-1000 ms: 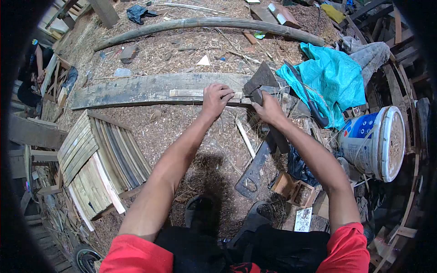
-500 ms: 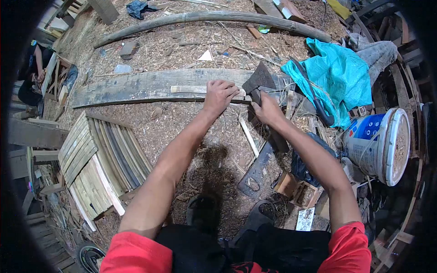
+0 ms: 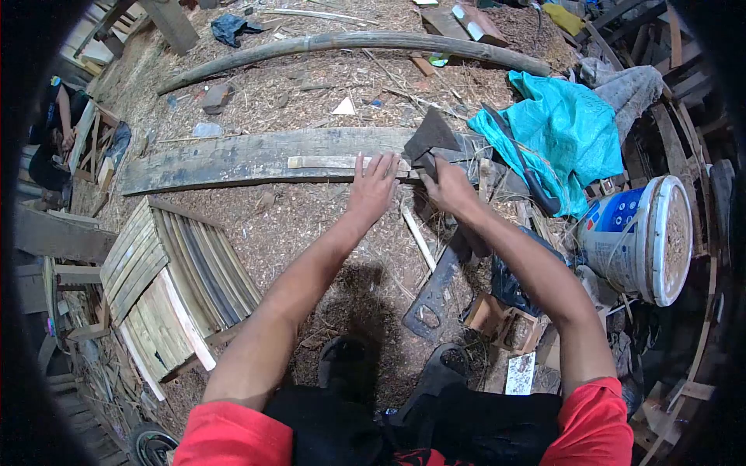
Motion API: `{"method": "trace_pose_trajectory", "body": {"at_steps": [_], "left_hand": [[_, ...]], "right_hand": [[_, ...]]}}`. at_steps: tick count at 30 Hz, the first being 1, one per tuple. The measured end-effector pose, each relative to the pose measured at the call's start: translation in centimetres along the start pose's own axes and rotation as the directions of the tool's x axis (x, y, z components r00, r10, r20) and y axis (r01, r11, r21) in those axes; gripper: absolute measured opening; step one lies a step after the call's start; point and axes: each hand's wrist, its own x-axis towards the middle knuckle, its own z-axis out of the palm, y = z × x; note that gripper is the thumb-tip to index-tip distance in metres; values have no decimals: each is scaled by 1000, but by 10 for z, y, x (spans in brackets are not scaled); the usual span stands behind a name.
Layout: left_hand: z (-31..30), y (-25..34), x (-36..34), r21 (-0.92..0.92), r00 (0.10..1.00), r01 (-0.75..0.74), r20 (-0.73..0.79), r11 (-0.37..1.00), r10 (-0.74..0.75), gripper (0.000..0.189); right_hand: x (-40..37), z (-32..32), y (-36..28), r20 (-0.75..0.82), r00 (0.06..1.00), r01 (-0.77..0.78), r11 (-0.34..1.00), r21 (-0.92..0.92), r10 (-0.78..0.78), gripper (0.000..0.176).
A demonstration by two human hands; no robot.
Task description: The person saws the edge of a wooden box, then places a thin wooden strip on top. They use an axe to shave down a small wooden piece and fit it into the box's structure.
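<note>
A hatchet (image 3: 429, 133) with a broad dark blade is in my right hand (image 3: 451, 186), whose fingers wrap the handle close below the head. Its blade stands over the right end of a narrow pale wooden strip (image 3: 322, 162). The strip lies along a long weathered plank (image 3: 233, 155) on the ground. My left hand (image 3: 373, 186) rests across the strip near that end, fingers stretched out and slightly apart, left of the blade. Beneath my right forearm, a handsaw (image 3: 427, 307) lies on the wood chips.
A slatted wooden piece (image 3: 183, 272) stands at left. On the right are a teal sheet (image 3: 579, 124), a dark-handled blade tool (image 3: 536, 179) and a white bucket (image 3: 622, 241). A curved pole (image 3: 350, 43) lies beyond the plank. Another person (image 3: 62, 132) sits far left.
My left hand's fingers have straightened and spread over the strip, where they were curled before. The view has shifted slightly; the hatchet stays in my right hand.
</note>
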Motion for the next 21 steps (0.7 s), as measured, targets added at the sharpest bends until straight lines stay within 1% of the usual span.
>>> {"method": "trace_pose_trajectory", "body": {"at_steps": [1,2,5,6,8,9,10,13,14,17,20,21], "left_hand": [[-1,1,1,11,1000,5,19,1000,-5,56],[-1,3,1,20,999,11,40,1000,-12,55],[-2,3,2,55,990,23,135,998,-30,50],[-4,3,2,63,987,24,155,998,-33,50],[-7,5,4,73,981,22,192,997,-36,49],[-8,5,5,57,981,29,189,998,-40,50],[-8,5,5,40,981,37,189,999,-44,50],[-9,4,3,7,985,39,170,999,-40,53],[-9,4,4,-2,987,39,157,999,-38,53],[-12,5,5,100,964,20,261,995,-46,57],[-20,5,8,42,938,52,341,998,-63,62],[-18,5,8,32,950,55,307,998,-62,62]], "right_hand": [[-1,0,-5,-43,999,28,999,20,-27,36],[4,0,1,-47,986,159,987,-13,-159,34],[-2,-19,-28,34,998,49,999,16,-50,35],[0,-10,-21,15,994,111,994,-19,-111,41],[1,4,-6,48,989,146,988,-59,-143,44],[0,2,-10,66,985,162,984,-79,-157,45],[-2,-1,-12,61,993,105,987,-118,-98,48],[-1,-10,-17,43,992,125,990,-72,-122,47],[1,-11,-18,24,986,166,985,-40,-165,47],[-5,-10,-27,-10,986,167,984,-54,-168,43],[-9,-2,-13,117,978,186,974,-130,-171,39],[-8,-5,-17,88,984,166,978,-123,-156,39]]}}
